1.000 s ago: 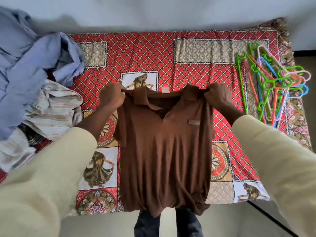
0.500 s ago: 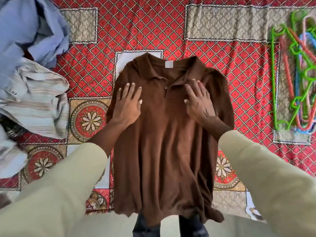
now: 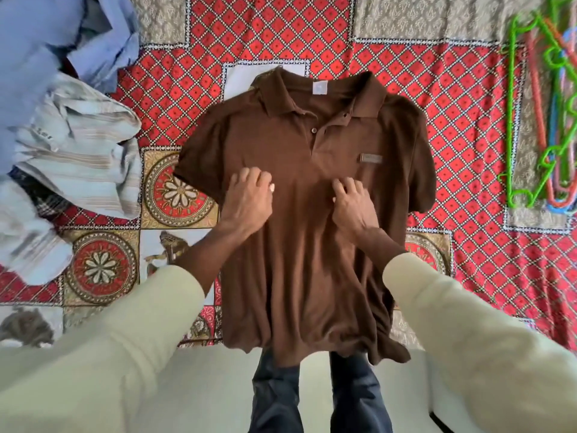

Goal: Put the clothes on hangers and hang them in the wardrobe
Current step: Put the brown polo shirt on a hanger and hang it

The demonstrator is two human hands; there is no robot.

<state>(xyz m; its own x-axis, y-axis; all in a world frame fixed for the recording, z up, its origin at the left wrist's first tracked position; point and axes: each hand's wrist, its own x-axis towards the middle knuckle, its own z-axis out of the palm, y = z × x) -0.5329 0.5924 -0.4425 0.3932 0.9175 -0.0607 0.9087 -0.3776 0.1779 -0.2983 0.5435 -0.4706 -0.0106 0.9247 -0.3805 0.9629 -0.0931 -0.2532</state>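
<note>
polo shirt [image 3: 312, 214]: soft, light, floppy; spread flat mid-bed
left hand [image 3: 248, 200] grip: fingers curled, resting on chest fabric
right hand [image 3: 354, 203] grip: same, curled on fabric
best hold: shoulders by collar
hangers [image 3: 543, 120]: bed's right edge

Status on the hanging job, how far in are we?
Early. Done: brown polo shirt is spread face-up on the patterned bedspread, hem hanging over the edge. In hand: left hand and right hand rest on its chest, fingers curled. Left: no hanger in it yet; hangers lie untouched at right, clothes pile waits at left. Wardrobe not in view.
</note>
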